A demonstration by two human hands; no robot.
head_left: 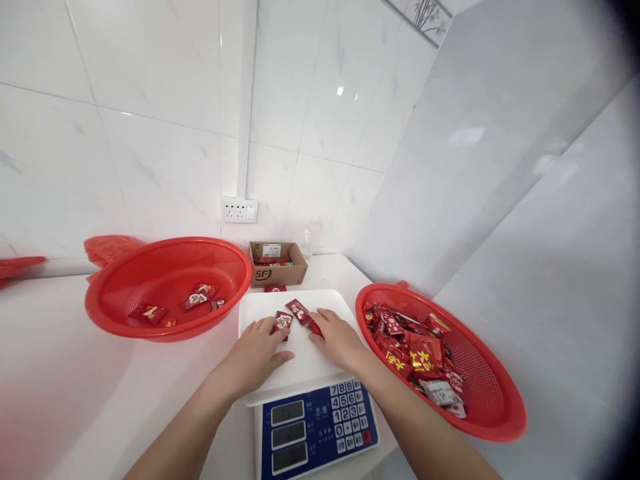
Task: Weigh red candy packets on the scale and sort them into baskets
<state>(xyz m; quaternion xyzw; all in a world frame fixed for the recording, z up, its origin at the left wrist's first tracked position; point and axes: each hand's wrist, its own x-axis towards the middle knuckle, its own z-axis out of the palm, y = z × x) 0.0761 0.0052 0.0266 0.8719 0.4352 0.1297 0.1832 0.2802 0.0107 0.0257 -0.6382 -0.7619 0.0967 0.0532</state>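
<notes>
A digital scale (320, 427) with a white tray (300, 383) stands at the centre front. Over the tray's left part is my left hand (255, 357), its fingertips on a small red packet (283, 321) and its thumb spread away. My right hand (337, 337) rests over the tray's right side, its fingers partly covering a red packet (315, 327). Another dark red packet (298, 310) lies between the hands, close to the right fingertips. How firmly the fingers hold the packets cannot be made out.
Left of the scale, a red basket (170, 329) holds several packets. The right-hand red basket (505, 400) has many more. A cardboard box (280, 275) of packets stands behind the tray, near the wall. Red plastic bags (113, 248) lie behind the left basket.
</notes>
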